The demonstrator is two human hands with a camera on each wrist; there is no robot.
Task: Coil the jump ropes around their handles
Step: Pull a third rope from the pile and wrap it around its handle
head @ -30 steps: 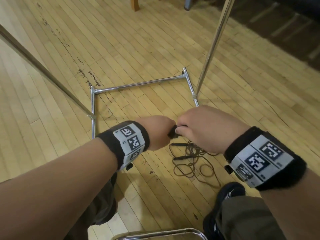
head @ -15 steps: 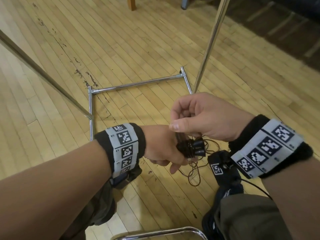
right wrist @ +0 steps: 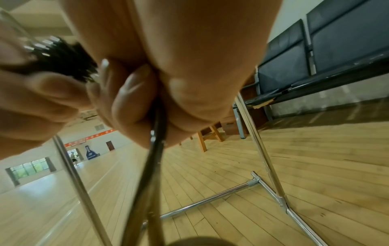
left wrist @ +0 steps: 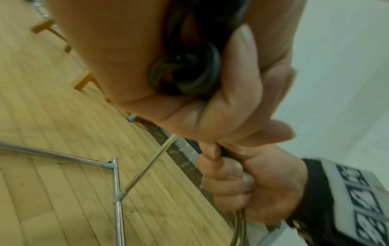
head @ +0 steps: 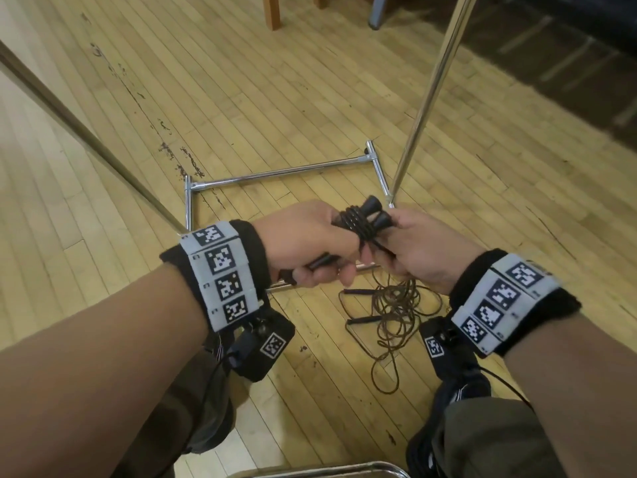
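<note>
Head view: the left hand [head: 306, 243] is curled round a pair of black jump-rope handles [head: 365, 219], held side by side with their flared ends pointing away from the person, and several turns of black rope [head: 355, 224] are already wound round them. The right hand [head: 420, 250] sits just beside the bundle, its fingers pinching the loose run of the same rope; in the right wrist view that cord [right wrist: 155, 149] comes out between the closed fingertips and drops toward the wood floor [head: 275, 98]. Below the hands, a second, brownish jump rope [head: 396, 312] lies in a loose tangle on the floor with its two dark handles to the left of the pile, near the person's shoe [head: 462, 384]. A chrome rack frame [head: 282, 172] rests on the floor beyond the hands, one upright pole [head: 431, 91] rising from its right corner. Both wrists wear black bands with square black-and-white code markers [head: 220, 260]; no readable words show on them. Far off in the right wrist view a red banner [right wrist: 88, 139] hangs on a wall, its lettering too small to read.
</note>
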